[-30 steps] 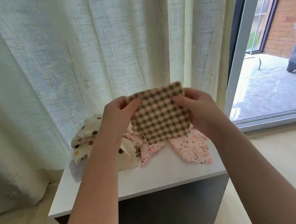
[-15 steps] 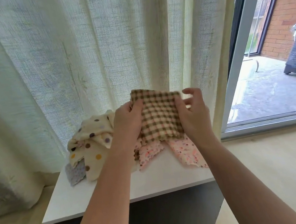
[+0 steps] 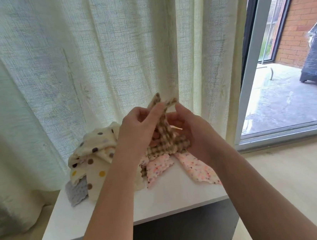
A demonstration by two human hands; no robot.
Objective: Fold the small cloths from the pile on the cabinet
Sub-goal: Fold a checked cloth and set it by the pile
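The checked cloth (image 3: 166, 137) was flat before; now both hands have bunched it up, maybe folded.

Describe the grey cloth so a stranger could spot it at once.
Start at the white-topped cabinet before the curtain and find the cloth pile at its back. The grey cloth peeks out at the pile's left end, under the cream dotted cloth. It alone is plain grey: no dots, specks or checks.
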